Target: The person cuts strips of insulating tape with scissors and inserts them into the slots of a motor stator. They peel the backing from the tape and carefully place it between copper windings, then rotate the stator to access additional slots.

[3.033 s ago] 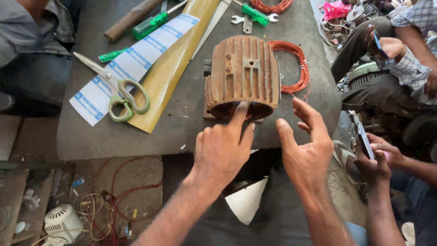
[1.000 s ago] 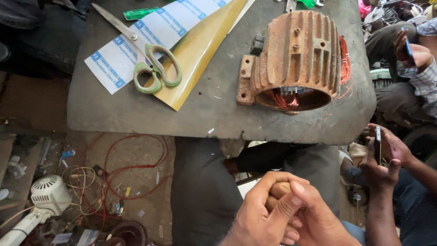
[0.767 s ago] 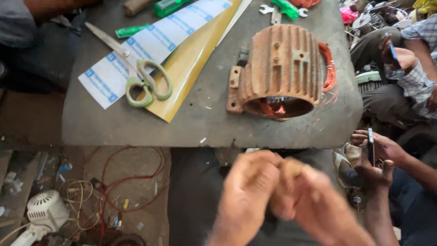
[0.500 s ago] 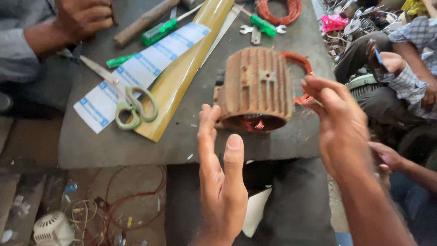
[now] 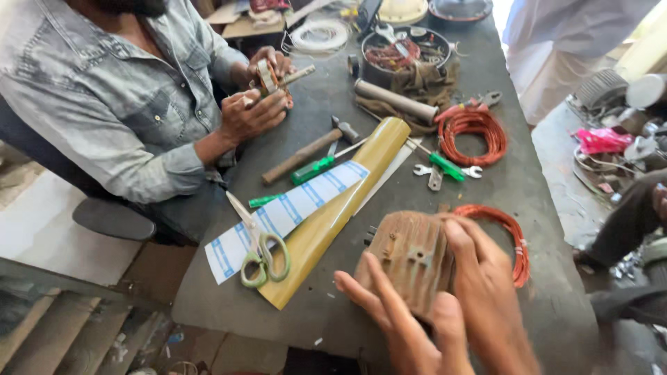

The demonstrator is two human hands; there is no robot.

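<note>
Motor stator housing [image 5: 410, 267], a rust-brown ribbed metal cylinder, is lying on its side near the front right of the grey tabletop [image 5: 542, 173], with both hands on it. Left hand [image 5: 403, 326] is spreading its fingers open against the near face, palm low; right hand [image 5: 486, 292] is lying flat over the top and right flank, fingers together and pressing, not curled around anything. The 2 hands are close together, with the housing between them. Judgement: turning or steadying this piece is going best with flat palms on the fins, weight kept low on the tabletop, and fingers kept away from the orange wire coil [image 5: 511, 239] that is sitting touching its right side, so no loop snags. Casting looks heavy, rough and cast-finned, with small bosses on the top; the view is motion-blurred, so finer detail cannot be told. Scissors [image 5: 260, 246] with pale green handles are resting on a white strip with blue boxes [image 5: 292, 212], itself over a glossy mustard-yellow sheet [image 5: 333, 215], rolled at its far end. A wooden-handled hammer [image 5: 309, 151], a green-handled screwdriver [image 5: 316, 169] and a second orange coil [image 5: 474, 133] are lying further back. Across the tabletop another person's hands [image 5: 260, 97] are working a small wound part.
</note>
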